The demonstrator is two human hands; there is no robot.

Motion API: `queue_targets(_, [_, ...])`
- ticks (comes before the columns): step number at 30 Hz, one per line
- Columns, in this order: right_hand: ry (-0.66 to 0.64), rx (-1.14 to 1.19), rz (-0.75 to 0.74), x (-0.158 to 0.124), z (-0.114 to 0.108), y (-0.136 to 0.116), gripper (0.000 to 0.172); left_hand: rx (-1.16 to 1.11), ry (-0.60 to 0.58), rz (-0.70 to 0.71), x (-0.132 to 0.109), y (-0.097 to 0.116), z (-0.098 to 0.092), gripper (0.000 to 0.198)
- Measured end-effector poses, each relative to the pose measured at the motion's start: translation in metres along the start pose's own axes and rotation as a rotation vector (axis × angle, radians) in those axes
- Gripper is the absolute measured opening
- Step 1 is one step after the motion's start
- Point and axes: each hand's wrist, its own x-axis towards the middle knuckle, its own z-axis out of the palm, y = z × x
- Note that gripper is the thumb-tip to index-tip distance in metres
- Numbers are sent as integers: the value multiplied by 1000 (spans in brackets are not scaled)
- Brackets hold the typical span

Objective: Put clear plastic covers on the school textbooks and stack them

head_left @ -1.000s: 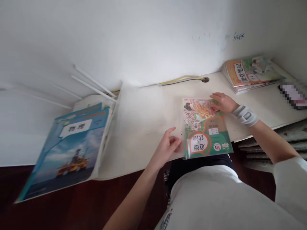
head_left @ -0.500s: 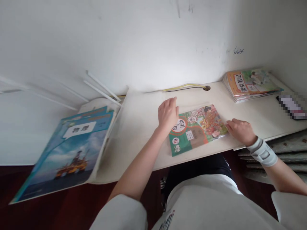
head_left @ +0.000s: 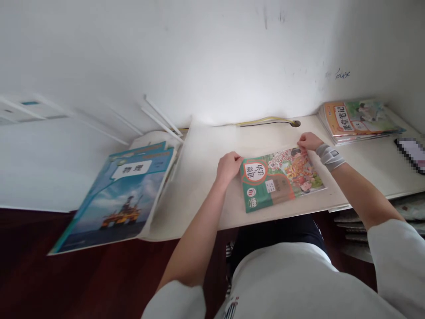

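Observation:
A green and brown book with a colourful picture on its cover lies on the white desk in front of me. My left hand pinches at its upper left corner. At the upper right part of the book is my right hand, its fingers closed on the top edge. A clear plastic cover shows past the book's right edge. The wrist of my right hand has a grey band round it.
Blue books lie at the left, overhanging the front edge. A stack of orange and green books sits at the back right, near a phone. White rods, a cable hole and a yellow cable are along the wall.
My right hand has gone from the book's right edge up to its top right. My left hand has come down from above the book to its upper left corner. The view has shifted slightly.

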Motion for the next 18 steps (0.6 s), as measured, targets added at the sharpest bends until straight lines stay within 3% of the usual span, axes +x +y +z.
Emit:
queue_targets(7, [148,-111,33,-21,19,1,26,59,48,-17,7,21,2,26])
queue_targets(14, [206,-331,31,-38,29,16,27,59,-12,13,26,45,8,24])
queue_targets(18, [231,-330,27,-39,28,21,26,67,5,61,12,55,2,37])
